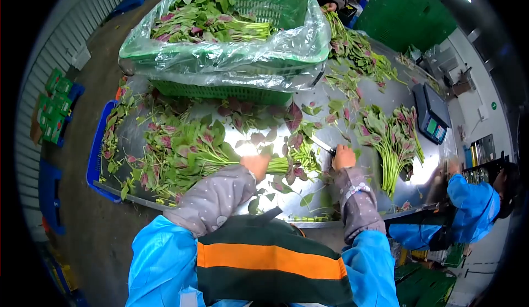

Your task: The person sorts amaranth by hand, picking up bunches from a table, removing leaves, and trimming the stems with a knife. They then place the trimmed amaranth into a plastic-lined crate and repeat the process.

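Observation:
My left hand (255, 165) is closed on a bunch of amaranth (212, 151), whose green leaves with purple-red patches spread out to the left. Its pale stems come out on the right side of the hand. My right hand (344, 157) grips a knife (322, 143) by its dark handle, the blade pointing up and left toward the stem ends. Between both hands lie short cut stem pieces (304, 155) and loose leaves on the metal table (325, 197). To the right of my right hand rests another amaranth bunch (392, 147), stems toward me.
A green crate (220, 92) lined with clear plastic holds amaranth at the back. A blue tray (95, 158) borders the left end. The scale (431, 113) stands at the right. Another person's hand (330, 7) is at the far side; a blue-sleeved person (473, 205) works at right.

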`<state>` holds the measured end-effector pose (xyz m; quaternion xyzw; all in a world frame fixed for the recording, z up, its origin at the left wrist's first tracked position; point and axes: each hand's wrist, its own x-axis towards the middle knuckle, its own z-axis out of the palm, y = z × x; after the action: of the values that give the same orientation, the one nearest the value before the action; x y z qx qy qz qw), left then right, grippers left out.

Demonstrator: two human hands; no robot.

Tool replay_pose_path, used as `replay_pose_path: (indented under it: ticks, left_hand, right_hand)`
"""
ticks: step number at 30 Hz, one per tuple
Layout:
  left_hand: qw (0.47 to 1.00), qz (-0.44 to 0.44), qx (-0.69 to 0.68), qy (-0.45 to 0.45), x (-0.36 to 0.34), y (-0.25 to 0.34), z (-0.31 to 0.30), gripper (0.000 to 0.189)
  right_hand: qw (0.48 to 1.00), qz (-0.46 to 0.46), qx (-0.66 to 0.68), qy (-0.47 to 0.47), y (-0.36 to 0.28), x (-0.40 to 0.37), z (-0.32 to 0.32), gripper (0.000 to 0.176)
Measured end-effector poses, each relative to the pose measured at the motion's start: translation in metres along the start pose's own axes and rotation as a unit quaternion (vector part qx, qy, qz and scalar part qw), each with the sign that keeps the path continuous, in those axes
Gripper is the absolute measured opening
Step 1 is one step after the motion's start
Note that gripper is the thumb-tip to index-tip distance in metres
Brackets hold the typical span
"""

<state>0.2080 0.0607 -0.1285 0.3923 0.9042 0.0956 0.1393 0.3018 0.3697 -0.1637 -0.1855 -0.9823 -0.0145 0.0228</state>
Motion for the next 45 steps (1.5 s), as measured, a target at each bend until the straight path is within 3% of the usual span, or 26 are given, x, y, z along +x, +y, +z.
replay_pose_path:
  ticks: [2, 4, 5, 6, 8, 9, 12, 15, 18, 22, 25, 26, 31, 35, 39, 42, 44, 45]
  left_hand:
    - [0.999, -0.024, -0.023, -0.011, 0.007, 0.009, -0.008, 0.024]
    - [0.999, -0.023, -0.028, 0.041, 0.024, 0.016, -0.014, 0.028]
    - [0.998, -0.024, -0.033, 0.051, 0.03, 0.02, -0.017, 0.028]
    - [0.997, -0.016, -0.038, 0.059, 0.035, 0.019, -0.005, 0.025]
    - [0.996, 0.003, -0.047, 0.072, 0.045, 0.019, 0.028, 0.021]
    - [0.998, -0.025, -0.054, 0.035, 0.045, 0.025, 0.027, 0.023]
    - [0.998, -0.002, -0.051, 0.037, 0.051, 0.018, 0.039, 0.025]
    - [0.998, 0.001, -0.038, 0.049, 0.051, 0.018, 0.037, 0.025]
    - [0.998, -0.003, -0.033, 0.055, 0.05, 0.02, 0.034, 0.023]
    - [0.997, -0.021, -0.052, 0.044, 0.051, 0.021, 0.039, 0.022]
    - [0.999, -0.02, -0.039, 0.007, 0.052, 0.017, 0.026, 0.026]
    - [1.0, -0.019, -0.024, -0.004, 0.057, 0.011, 0.035, 0.027]
    - [0.996, -0.051, -0.044, -0.058, 0.053, 0.015, 0.014, 0.024]
    - [0.984, -0.13, -0.107, -0.053, 0.044, 0.021, 0.015, 0.027]
    - [0.943, -0.039, -0.246, -0.222, 0.054, 0.007, -0.046, 0.015]
    - [0.89, 0.06, -0.367, -0.265, 0.054, 0.0, -0.063, 0.01]
    - [0.882, 0.339, -0.272, -0.181, 0.048, 0.001, -0.06, 0.013]
    - [0.868, 0.191, -0.387, -0.248, 0.038, 0.004, -0.067, 0.013]
  right_hand:
    - [1.0, 0.01, 0.025, -0.002, 0.012, -0.013, 0.007, 0.022]
    - [0.998, 0.005, 0.056, 0.036, 0.004, -0.027, -0.008, 0.021]
    - [0.989, 0.055, 0.117, 0.077, -0.001, -0.032, -0.002, 0.023]
    - [0.979, 0.091, 0.182, 0.023, -0.013, -0.039, -0.02, 0.024]
    - [0.947, 0.131, 0.294, 0.015, -0.033, -0.062, -0.021, 0.028]
    - [0.934, 0.146, 0.324, -0.022, -0.043, -0.072, -0.017, 0.03]
    - [0.943, 0.072, 0.324, -0.022, -0.082, -0.101, -0.021, 0.025]
    - [0.938, 0.064, 0.339, -0.035, -0.107, -0.107, -0.024, 0.024]
    - [0.944, 0.062, 0.306, -0.112, -0.113, -0.106, -0.001, 0.024]
    - [0.938, 0.102, 0.306, -0.123, -0.141, -0.066, -0.003, 0.036]
    - [0.935, 0.163, 0.26, -0.18, -0.143, -0.086, 0.001, 0.04]
    - [0.946, 0.111, 0.258, -0.16, -0.132, -0.103, 0.013, 0.035]
    - [0.95, 0.075, 0.256, -0.161, -0.127, -0.119, -0.011, 0.031]
    - [0.951, 0.052, 0.292, -0.091, -0.132, -0.106, -0.003, 0.026]
    - [0.914, 0.055, 0.381, 0.13, -0.143, -0.092, -0.067, 0.027]
    - [0.902, 0.025, 0.4, 0.159, -0.151, -0.083, -0.091, 0.025]
    - [0.913, 0.008, 0.377, 0.157, -0.153, -0.079, -0.077, 0.029]
    - [0.924, 0.022, 0.364, 0.113, -0.152, -0.086, -0.066, 0.026]
